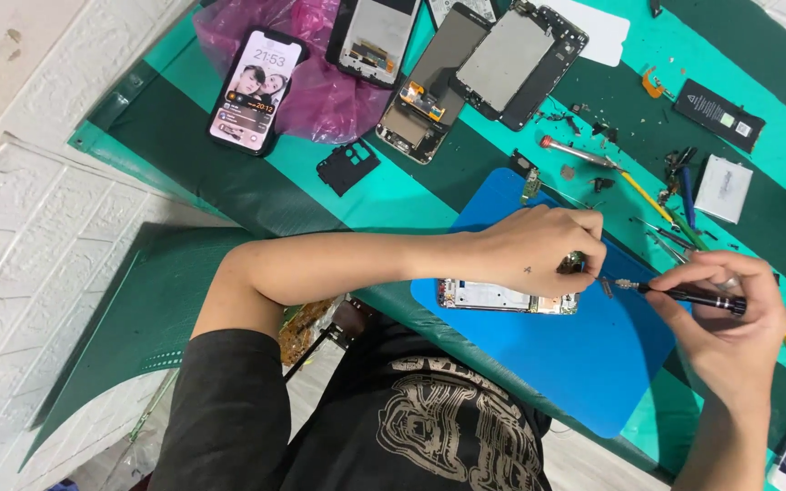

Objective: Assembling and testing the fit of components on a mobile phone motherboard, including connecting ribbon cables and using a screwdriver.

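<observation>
1. Right hand [730, 318] closed around black precision screwdriver [684, 295], held level, metal tip pointing toward left hand.
2. Left hand [539, 250] pinching small dark component [571, 264] between fingertips, just beside screwdriver tip; palm resting over opened phone frame.
3. Opened phone frame [502, 297] lying flat on blue work mat [584, 364], partly covered by left hand.
4. Blue work mat laid on green cutting mat [366, 195].
5. Beyond the mat: intact phone with lit screen [255, 89] on pink plastic bag [320, 95]; three dismantled phone chassis [466, 68] just beside it.
6. Far right of table: black battery [719, 115], white rectangular part [723, 188], yellow-handled tool [648, 195], loose screws and tweezers scattered between.
</observation>
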